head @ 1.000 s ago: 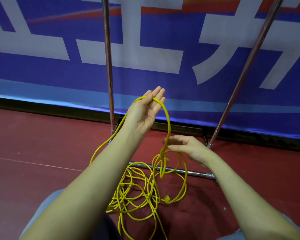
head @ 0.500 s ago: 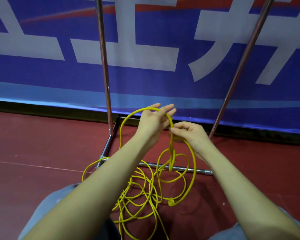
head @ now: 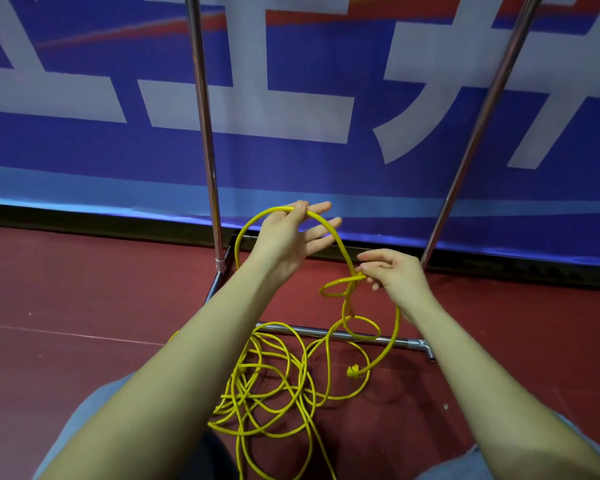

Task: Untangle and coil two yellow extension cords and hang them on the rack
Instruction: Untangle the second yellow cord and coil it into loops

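Compared with 0.5 s ago, the 2 hands have separated: the left hand (head: 288, 242) has risen toward the banner (head: 291, 161), and the right hand (head: 394, 277) has moved rightward and lower, so the arc of yellow cord (head: 329, 230) between them is now wider. The left hand holds the top of that arc between thumb and forefinger, its other fingers spread and nearly straight. The right hand pinches the cord at a small crossing loop (head: 338, 287) with thumb and fingertips, the remaining fingers loosely curled. Below the right hand the cord drops in 1 further loop across the rack's front base bar (head: 388, 341), ending in a knotted or plug-like lump (head: 353, 370) on the floor (head: 84, 306) just in front of that bar. The main tangle (head: 267, 393) lies on the floor in front of the base bar, between the forearms; whether it is 1 cord or 2 cannot be told. The rack's 2 uprights, left (head: 205, 133) and right (head: 482, 116), rise behind the hands. Open red floor extends left of the left upright and right of the base bar's end fitting (head: 426, 349).
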Available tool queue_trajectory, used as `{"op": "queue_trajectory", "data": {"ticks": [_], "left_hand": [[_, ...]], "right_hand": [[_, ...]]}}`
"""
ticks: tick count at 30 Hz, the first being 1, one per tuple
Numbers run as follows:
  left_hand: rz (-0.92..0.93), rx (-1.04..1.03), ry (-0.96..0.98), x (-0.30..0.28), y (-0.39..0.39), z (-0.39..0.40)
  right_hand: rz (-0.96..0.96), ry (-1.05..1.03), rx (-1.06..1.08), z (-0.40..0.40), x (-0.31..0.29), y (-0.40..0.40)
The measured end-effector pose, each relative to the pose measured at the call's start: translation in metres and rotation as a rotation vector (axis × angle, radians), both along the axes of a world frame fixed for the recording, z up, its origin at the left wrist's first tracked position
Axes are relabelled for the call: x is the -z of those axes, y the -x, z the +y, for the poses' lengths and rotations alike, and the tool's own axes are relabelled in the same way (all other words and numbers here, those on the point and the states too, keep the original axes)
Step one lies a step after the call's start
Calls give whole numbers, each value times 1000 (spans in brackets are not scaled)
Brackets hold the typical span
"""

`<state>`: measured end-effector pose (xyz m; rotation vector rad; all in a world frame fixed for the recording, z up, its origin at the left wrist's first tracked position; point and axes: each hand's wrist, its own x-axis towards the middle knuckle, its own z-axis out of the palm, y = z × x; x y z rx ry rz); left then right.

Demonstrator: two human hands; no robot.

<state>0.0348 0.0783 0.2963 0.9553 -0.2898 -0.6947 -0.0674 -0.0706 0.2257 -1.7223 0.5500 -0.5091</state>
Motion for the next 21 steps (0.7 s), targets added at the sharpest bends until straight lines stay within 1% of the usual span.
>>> {"op": "queue_trajectory", "data": {"ticks": [4, 7, 9, 12, 15, 19, 21], "left_hand": [[133, 0, 98, -12, 2, 2], [180, -23, 135, -17, 2, 3], [195, -47, 147, -16, 1, 3], [226, -70, 167, -14, -2, 2], [255, -101, 193, -13, -4, 1], [281, -152, 225, -6, -15, 2], [292, -169, 227, -4, -17, 2]], "right_hand": [[0, 41, 20, 1, 7, -2], [27, 79, 11, 2, 9, -3], [37, 70, -74, 6, 6, -4], [22, 2, -245, 19, -3, -4], [-21, -19, -278, 24, -13, -3], [-21, -52, -337, 28, -23, 1], [-32, -82, -330, 31, -28, 1]]}}
